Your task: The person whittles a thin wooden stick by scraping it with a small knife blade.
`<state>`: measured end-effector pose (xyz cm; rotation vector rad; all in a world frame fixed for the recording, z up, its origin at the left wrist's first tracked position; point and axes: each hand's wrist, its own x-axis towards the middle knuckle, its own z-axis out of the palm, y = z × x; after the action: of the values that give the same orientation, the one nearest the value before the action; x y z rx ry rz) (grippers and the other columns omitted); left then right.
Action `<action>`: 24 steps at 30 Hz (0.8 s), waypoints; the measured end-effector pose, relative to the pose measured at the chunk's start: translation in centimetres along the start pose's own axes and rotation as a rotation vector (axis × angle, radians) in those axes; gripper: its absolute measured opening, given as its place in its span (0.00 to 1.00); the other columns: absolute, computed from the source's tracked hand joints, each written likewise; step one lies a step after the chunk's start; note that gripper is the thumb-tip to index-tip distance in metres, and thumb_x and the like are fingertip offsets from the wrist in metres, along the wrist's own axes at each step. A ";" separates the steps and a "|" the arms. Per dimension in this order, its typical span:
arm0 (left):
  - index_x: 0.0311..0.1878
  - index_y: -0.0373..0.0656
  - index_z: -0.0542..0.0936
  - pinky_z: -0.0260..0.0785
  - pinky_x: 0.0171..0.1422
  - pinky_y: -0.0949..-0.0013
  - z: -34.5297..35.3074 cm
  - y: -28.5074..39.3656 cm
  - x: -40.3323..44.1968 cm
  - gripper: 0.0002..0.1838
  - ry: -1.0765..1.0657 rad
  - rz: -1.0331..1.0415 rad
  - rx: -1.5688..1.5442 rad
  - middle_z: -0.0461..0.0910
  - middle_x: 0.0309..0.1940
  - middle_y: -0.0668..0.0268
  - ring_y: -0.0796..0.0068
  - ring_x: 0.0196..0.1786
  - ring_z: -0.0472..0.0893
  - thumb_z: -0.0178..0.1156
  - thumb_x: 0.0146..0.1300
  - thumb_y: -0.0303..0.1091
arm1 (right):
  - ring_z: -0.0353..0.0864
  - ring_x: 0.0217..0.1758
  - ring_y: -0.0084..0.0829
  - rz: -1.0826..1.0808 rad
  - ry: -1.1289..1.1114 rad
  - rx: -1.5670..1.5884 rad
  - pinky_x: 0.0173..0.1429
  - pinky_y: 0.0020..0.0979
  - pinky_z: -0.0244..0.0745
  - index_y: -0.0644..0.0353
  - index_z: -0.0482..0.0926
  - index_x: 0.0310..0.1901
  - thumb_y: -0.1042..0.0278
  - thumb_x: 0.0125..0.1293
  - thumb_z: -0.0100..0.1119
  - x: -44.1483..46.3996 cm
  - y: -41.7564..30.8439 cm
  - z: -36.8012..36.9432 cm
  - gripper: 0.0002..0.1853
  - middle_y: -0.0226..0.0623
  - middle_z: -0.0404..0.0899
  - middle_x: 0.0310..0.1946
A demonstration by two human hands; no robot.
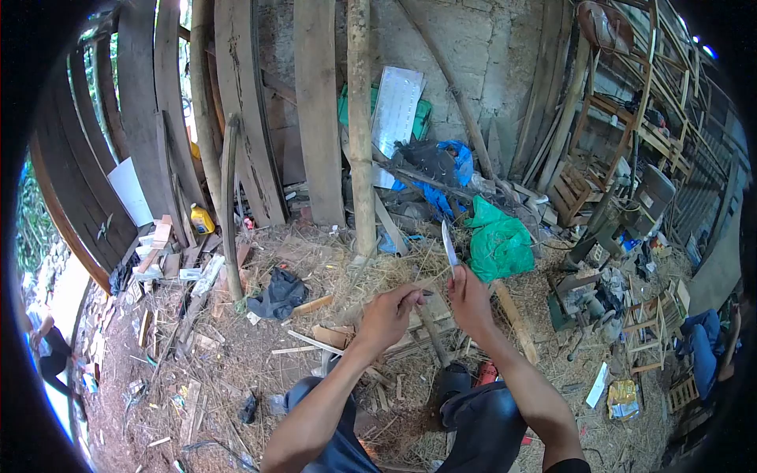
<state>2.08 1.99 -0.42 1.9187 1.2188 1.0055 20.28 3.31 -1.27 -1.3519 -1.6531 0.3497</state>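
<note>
My right hand (468, 298) is closed around the lower end of a knife-like blade (449, 243), which points up and slightly left. To its left, my left hand (388, 317) is closed in a pinch on a small dark pointed piece (426, 293). The two hands are apart, above the straw-covered ground in front of my knees. A green plastic bag (500, 241) lies just beyond my right hand. Below and between the hands a wooden stick (432, 334) slants down toward a dark boot (453, 383).
Wooden posts (360, 126) and boards (318, 110) stand ahead. A black cloth (279, 295) and a yellow bottle (202, 219) lie left. At right are a cluttered bench vise area (583, 293) and a small wooden frame (645, 336). People are partly visible at both edges.
</note>
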 end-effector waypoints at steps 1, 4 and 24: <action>0.41 0.43 0.78 0.70 0.39 0.62 0.2 -0.5 0.0 0.08 0.001 -0.002 -0.006 0.81 0.31 0.59 0.57 0.35 0.81 0.51 0.68 0.34 | 0.71 0.19 0.35 0.011 -0.020 -0.007 0.27 0.36 0.65 0.64 0.69 0.31 0.58 0.75 0.37 -0.2 0.6 0.4 0.20 0.39 0.70 0.17; 0.41 0.44 0.78 0.69 0.38 0.61 0.0 -1.1 0.1 0.08 0.016 0.066 -0.071 0.82 0.31 0.60 0.57 0.34 0.81 0.51 0.68 0.35 | 0.72 0.20 0.40 0.054 0.029 0.045 0.27 0.38 0.66 0.65 0.69 0.31 0.59 0.75 0.37 0.1 0.2 -0.5 0.19 0.42 0.71 0.18; 0.36 0.39 0.76 0.60 0.32 0.72 -0.4 -1.0 -0.4 0.09 -0.027 -0.021 -0.085 0.65 0.19 0.68 0.78 0.25 0.64 0.50 0.69 0.33 | 0.76 0.27 0.54 0.002 -0.162 0.017 0.31 0.46 0.68 0.64 0.71 0.33 0.60 0.74 0.39 -1.0 -0.5 0.4 0.17 0.49 0.75 0.22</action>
<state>1.15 2.00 -1.13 1.8443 1.1600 1.0010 19.62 2.36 -1.57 -1.3419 -1.7772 0.4848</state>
